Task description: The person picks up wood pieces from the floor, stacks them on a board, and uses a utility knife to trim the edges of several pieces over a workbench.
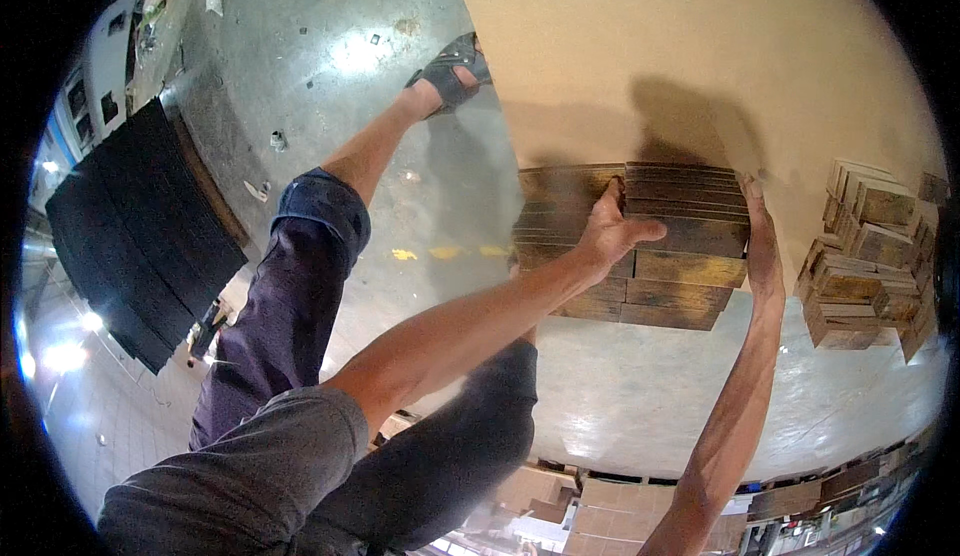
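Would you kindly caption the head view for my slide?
Left hand and right hand bracket thin, dark brown, stacked rectangular boards.

The stack of wooden planks (pixel 672 294) sits against the lower edge of the large panel (pixel 780 46), its two columns side by side. The left hand (pixel 604 238) lies at the seam between them; the right hand (pixel 764 246) touches the right column's outer side. Another plank pile (pixel 868 256) lies apart, further right. Left of the panel stretches the floor (pixel 330 106).

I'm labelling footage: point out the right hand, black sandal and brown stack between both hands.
Right hand (pixel 764 238): head view, middle.
Black sandal (pixel 459 55): head view, upper part.
Brown stack (pixel 690 196): head view, layered edges.
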Tool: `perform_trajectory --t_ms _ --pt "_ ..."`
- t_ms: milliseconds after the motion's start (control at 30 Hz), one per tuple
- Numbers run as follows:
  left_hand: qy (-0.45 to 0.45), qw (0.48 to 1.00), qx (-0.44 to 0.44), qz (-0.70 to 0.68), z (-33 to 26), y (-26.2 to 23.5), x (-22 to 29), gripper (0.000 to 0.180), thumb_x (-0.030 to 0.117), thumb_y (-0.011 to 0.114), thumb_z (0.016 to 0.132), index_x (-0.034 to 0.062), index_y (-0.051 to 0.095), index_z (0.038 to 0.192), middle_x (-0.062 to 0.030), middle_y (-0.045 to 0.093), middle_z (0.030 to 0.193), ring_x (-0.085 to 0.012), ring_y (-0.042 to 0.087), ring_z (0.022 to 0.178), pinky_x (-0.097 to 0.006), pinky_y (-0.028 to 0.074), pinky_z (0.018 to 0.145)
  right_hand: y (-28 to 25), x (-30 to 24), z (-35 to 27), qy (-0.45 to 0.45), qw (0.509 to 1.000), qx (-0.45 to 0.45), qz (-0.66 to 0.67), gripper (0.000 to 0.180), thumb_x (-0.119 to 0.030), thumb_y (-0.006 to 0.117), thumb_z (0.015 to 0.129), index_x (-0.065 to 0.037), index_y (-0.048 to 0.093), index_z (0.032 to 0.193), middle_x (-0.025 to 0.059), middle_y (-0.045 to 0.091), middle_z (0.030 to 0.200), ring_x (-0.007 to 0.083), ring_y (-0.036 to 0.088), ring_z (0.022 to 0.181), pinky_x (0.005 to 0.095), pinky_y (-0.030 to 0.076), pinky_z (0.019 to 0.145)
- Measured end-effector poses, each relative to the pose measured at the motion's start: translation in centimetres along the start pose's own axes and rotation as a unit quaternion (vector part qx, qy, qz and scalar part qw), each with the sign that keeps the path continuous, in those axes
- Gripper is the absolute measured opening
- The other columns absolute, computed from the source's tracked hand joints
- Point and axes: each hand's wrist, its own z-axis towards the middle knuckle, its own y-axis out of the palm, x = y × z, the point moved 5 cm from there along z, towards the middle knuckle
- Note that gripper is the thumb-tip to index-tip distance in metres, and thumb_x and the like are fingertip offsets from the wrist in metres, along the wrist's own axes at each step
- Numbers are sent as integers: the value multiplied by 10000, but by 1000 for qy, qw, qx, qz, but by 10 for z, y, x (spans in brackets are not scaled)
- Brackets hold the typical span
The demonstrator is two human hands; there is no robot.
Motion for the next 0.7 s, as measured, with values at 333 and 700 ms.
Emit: perform_trajectory --t_ms 333,700 --pt "4 991 96 88 3 -39 -6 289 245 705 913 3 726 1070 -56 711 922 -173 623 838 -361 490 764 -44 36 -8 -15 969 174 -177 503 -460 599 992 1 724 1149 38 703 1031 151 547 921 333 421 938" --pt "-16 982 137 127 7 -33 21 239 153 700 892 -21 744 1050 -92 733 972 -159 647 844 -312 544 702 -24 9 -24 -48 989 131 57 328 -209 615 994 15 702 1217 86 688 1243 161 582 1184 306 385 1082"
